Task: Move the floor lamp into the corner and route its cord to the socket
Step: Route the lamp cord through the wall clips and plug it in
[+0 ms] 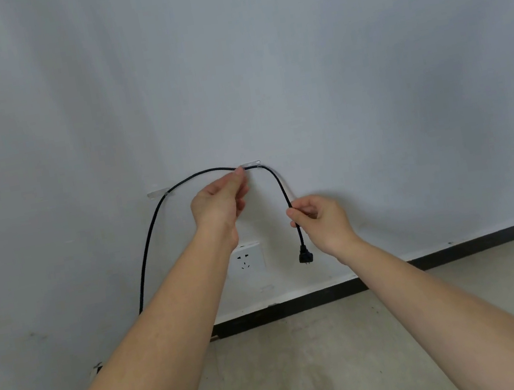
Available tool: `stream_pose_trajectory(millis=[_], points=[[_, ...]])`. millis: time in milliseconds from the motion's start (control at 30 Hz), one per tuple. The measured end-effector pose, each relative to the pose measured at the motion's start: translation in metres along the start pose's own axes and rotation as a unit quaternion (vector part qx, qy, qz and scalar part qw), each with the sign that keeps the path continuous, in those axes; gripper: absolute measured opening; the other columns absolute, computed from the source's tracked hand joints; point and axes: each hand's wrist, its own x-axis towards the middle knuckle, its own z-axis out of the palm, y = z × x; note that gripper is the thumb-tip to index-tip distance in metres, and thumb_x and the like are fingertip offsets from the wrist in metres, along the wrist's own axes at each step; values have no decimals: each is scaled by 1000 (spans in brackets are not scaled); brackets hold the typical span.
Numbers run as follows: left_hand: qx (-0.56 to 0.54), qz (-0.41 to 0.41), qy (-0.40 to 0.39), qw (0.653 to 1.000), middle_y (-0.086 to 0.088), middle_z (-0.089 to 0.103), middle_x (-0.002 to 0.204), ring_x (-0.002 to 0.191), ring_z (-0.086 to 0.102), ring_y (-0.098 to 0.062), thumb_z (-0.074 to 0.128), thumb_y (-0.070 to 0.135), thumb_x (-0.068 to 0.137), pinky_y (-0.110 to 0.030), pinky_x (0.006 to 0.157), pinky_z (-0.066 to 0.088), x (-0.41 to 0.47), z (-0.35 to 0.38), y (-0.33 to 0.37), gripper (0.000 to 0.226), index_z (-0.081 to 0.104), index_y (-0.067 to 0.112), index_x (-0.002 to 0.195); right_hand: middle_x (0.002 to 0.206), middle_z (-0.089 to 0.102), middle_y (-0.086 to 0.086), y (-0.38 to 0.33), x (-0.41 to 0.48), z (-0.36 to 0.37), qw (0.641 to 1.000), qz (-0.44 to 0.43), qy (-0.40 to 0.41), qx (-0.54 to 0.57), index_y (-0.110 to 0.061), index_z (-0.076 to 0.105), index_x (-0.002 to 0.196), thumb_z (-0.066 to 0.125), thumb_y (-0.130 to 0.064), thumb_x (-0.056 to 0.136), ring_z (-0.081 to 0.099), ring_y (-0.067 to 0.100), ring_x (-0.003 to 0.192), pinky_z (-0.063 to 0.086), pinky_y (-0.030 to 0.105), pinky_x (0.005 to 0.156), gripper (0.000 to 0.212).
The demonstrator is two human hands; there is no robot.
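Fingertips of the left hand (220, 201) are pinching the black cord (152, 226) at a clear wall clip (250, 164); the right hand (320, 218) is gripping the cord's hanging end, its plug (305, 257) dangling just right of the socket (246, 259).

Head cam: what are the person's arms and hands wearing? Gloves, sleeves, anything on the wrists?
Nothing visible. The left hand and right hand are bare, with no gloves, rings or tape showing. Both forearms are uncovered down to the bottom edge of the frame, so no sleeve cuffs appear. No watch, band or marker shows on either wrist.
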Motion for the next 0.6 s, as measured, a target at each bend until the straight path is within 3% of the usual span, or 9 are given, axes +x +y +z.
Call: stream_pose_trajectory(millis=[100,200,300,367,433,600], points=[[165,39,-66,983,3,74,88,79,66,-8,79,24,82,-18,62,49,-5,6,-12,7,75,20,86,89,75,4,1,-1,-1,1000,9,-8,13,-12,69,107,70,-21,91,71,4,73,49,13,68,18],[232,58,-119,964,7,72,90,77,62,-2,78,24,83,-13,62,45,-4,16,-18,15,77,17,96,90,76,5,1,-2,2,999,8,-24,26,-18,69,101,70,-22,91,73,15,83,51,20,75,11],[254,83,-106,958,5,71,85,76,62,-6,79,19,82,-20,70,47,2,26,-22,15,76,11,94,89,76,4,4,-3,4,998,7,-46,39,-27,69,91,69,-22,91,72,15,85,48,20,74,4],[253,99,-87,958,6,70,78,73,62,-8,80,16,81,-24,76,52,5,29,-24,5,75,16,83,92,74,0,11,-5,5,996,34,-78,38,-24,70,96,69,-23,91,70,12,87,45,16,71,5],[249,107,-67,960,6,69,72,67,62,-7,81,17,80,-23,73,52,8,30,-29,11,72,22,74,100,73,-3,25,-10,5,990,71,-123,18,-22,70,107,67,-26,93,68,10,92,43,13,69,15],[206,89,-30,974,0,70,68,63,62,-12,82,21,79,-30,66,53,11,34,-39,8,75,18,76,111,71,-1,56,-22,-1,983,129,-127,32,-19,64,114,53,-35,100,64,13,105,47,24,86,24]])
